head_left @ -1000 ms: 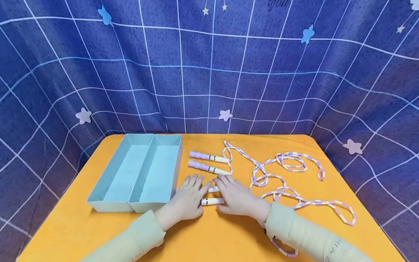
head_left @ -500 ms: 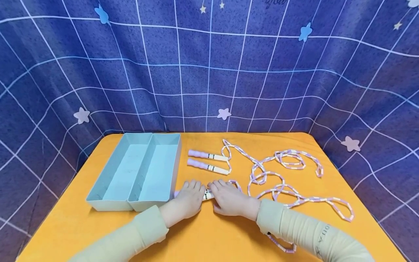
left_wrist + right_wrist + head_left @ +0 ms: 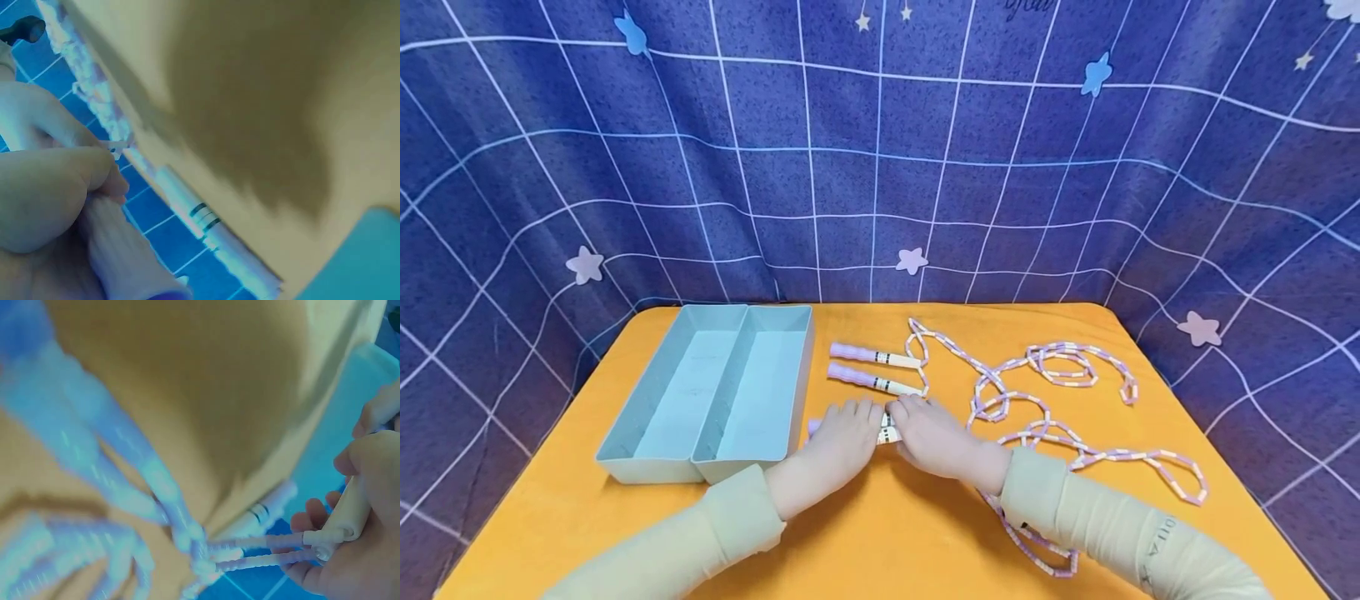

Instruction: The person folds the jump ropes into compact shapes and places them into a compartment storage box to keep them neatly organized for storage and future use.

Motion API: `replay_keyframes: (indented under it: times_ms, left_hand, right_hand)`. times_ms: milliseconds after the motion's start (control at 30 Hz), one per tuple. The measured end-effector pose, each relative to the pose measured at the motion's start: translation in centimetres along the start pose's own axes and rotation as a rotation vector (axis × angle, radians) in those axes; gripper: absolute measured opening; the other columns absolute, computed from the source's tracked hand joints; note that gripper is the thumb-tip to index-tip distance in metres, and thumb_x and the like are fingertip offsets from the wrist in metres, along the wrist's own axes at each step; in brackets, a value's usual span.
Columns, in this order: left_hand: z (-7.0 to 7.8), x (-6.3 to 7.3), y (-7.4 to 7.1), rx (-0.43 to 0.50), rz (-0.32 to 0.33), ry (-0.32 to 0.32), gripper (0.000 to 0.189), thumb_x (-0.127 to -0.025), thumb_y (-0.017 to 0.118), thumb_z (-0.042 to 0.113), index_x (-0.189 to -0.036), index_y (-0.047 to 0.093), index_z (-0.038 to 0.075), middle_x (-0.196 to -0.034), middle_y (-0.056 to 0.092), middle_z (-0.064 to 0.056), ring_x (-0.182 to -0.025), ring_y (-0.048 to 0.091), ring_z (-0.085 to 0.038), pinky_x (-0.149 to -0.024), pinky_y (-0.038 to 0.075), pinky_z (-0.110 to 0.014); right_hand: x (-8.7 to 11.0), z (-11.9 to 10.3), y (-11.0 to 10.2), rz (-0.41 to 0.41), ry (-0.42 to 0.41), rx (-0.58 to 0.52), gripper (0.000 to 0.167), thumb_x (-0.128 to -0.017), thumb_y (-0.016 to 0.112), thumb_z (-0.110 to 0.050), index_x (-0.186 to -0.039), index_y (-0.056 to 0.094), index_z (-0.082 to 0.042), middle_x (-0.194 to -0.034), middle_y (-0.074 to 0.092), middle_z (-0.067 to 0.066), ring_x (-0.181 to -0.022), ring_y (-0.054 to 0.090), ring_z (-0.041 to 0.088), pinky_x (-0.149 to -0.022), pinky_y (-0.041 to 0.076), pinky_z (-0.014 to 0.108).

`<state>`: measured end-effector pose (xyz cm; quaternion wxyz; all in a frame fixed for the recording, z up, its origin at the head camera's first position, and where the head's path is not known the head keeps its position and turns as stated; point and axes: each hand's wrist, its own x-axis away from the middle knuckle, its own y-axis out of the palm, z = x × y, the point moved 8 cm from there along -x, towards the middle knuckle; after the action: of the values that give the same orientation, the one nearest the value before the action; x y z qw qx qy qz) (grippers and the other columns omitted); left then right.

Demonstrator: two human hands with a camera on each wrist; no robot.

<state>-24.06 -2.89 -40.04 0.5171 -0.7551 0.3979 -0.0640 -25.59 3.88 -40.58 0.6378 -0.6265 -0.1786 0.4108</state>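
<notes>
Both hands hold the paired handles of a purple-and-white beaded jump rope just above the orange table, near its middle. My left hand grips the purple ends; one purple handle shows below the palm in the left wrist view. My right hand grips the white ends, and beaded cords run out of it in the right wrist view. Most of the handles are hidden by the fingers. Behind the hands lie the two handles of a second jump rope, side by side on the table.
Two joined light-blue bins stand left of the hands. Loops of beaded rope spread over the right side of the table, and one loop passes under the right sleeve. A blue grid-patterned curtain borders the back and sides.
The two handles, apart under the hands a second ago, are now together in both hands' grip. Hands and handles have risen slightly and shifted toward the back.
</notes>
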Motion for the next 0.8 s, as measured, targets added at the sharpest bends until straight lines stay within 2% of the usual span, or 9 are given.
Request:
replay_keyframes:
  times_ms: [100, 200, 300, 567, 800]
  left_hand:
    - [-0.4, -0.3, -2.0, -0.047, 0.099, -0.004, 0.017, -0.093, 0.039, 0.018, -0.097, 0.05, 0.006, -0.082, 0.047, -0.003, -0.064, 0.044, -0.014, -0.05, 0.023, -0.022]
    - [-0.7, -0.7, -3.5, -0.049, 0.136, -0.018, 0.024, -0.092, 0.03, 0.015, -0.098, 0.05, 0.006, -0.084, 0.048, -0.004, -0.066, 0.044, -0.015, -0.052, 0.02, -0.023]
    - [-1.2, -1.1, -4.8, -0.029, 0.168, -0.038, 0.024, -0.092, 0.028, 0.012, -0.098, 0.05, 0.005, -0.084, 0.048, -0.005, -0.066, 0.045, -0.016, -0.053, 0.021, -0.024]
    - [-1.6, -1.6, -6.7, 0.028, 0.181, -0.056, 0.01, -0.091, 0.04, 0.01, -0.095, 0.048, 0.005, -0.082, 0.046, -0.006, -0.068, 0.045, -0.018, -0.054, 0.026, -0.026]
    - [-1.3, -1.5, -8.4, 0.03, 0.24, -0.061, 0.023, -0.093, 0.029, 0.01, -0.101, 0.05, 0.005, -0.085, 0.048, -0.006, -0.07, 0.045, -0.02, -0.058, 0.03, -0.03]
  right_hand:
    - [0.0, 0.4, -1.6, 0.051, 0.017, 0.031, 0.041, -0.077, 0.069, -0.025, -0.108, 0.051, -0.004, -0.096, 0.056, 0.006, -0.087, 0.057, 0.022, -0.066, 0.044, 0.035]
    - [0.1, 0.7, -3.5, 0.103, 0.029, 0.053, 0.041, -0.073, 0.07, -0.023, -0.104, 0.051, -0.004, -0.093, 0.056, 0.007, -0.084, 0.056, 0.023, -0.063, 0.042, 0.034]
    - [0.3, 0.9, -5.3, 0.152, 0.045, 0.075, 0.042, -0.07, 0.071, -0.022, -0.101, 0.05, -0.004, -0.09, 0.053, 0.007, -0.081, 0.053, 0.023, -0.064, 0.043, 0.033]
    - [1.2, 0.9, -8.5, 0.256, 0.065, 0.123, 0.04, -0.068, 0.069, -0.014, -0.1, 0.05, 0.0, -0.085, 0.046, 0.008, -0.075, 0.045, 0.023, -0.061, 0.04, 0.031]
    - [2.3, 0.6, -9.8, 0.33, 0.054, 0.205, 0.037, -0.067, 0.067, -0.009, -0.096, 0.049, 0.002, -0.077, 0.04, 0.008, -0.067, 0.04, 0.023, -0.058, 0.034, 0.03]
